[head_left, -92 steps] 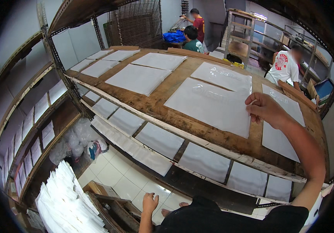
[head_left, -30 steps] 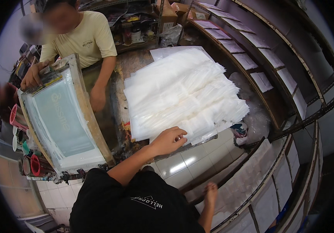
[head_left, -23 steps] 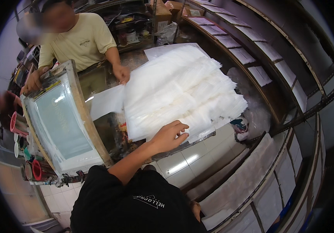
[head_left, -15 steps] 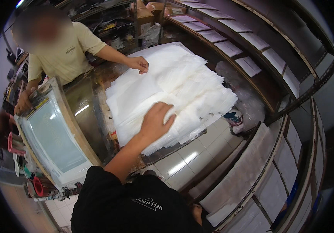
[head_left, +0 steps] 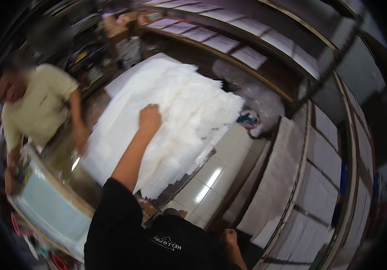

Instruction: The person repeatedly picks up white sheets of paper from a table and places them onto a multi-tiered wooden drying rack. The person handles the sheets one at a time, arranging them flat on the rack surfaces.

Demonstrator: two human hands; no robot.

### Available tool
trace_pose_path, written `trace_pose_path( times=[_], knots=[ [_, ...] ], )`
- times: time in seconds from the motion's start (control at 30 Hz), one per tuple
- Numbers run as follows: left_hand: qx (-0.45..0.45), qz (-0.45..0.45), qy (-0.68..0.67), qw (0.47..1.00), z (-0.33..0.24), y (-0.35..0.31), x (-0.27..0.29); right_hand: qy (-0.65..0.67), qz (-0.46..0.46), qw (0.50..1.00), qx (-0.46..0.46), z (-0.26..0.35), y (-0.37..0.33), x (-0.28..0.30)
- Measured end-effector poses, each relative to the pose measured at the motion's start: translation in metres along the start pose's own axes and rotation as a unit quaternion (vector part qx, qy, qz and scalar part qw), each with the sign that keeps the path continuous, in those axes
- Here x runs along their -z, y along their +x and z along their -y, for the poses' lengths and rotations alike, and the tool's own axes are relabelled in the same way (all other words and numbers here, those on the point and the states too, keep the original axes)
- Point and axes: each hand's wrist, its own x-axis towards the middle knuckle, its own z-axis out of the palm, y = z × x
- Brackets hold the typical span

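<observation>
A wide pile of thin white sheets of paper [head_left: 180, 130] lies fanned out on the table before me. My left hand [head_left: 150, 118] rests on the middle of this pile with its fingers curled; whether a sheet is pinched in them is hidden. Low at the right, my right hand [head_left: 230, 236] hangs beside my body near the rack, its fingers curled in. What it holds, if anything, does not show.
At left, a co-worker in a pale yellow shirt [head_left: 38, 103] grips a wood-framed printing screen [head_left: 58, 216], the other hand at the pile's left edge. Racks [head_left: 288, 198] bearing sheets stand at right, shelves [head_left: 222, 42] behind. Crumpled clear plastic [head_left: 258, 92] lies beyond the pile.
The view has swung, shifting the scene left. My left hand's spread fingers have curled on the pile. The co-worker's hand has left the pile's top for its left edge. My right hand shows more.
</observation>
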Motion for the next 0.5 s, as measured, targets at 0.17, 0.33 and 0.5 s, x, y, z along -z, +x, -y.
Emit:
trace_pose_path(
  times=[0.17, 0.33, 0.5],
  knots=[
    [-0.051, -0.052, -0.005, 0.997, 0.033, -0.006, -0.038, -0.126, -0.043, 0.989, 0.063, 0.007, 0.008, -0.011],
    [-0.087, -0.007, 0.017, 0.996, 0.037, 0.007, -0.013, -0.118, -0.039, 0.992, 0.013, 0.051, -0.001, -0.015],
    [-0.158, 0.052, 0.05, 0.985, -0.021, -0.004, 0.048, -0.041, -0.043, 0.992, 0.115, 0.107, -0.008, -0.024]
  ],
)
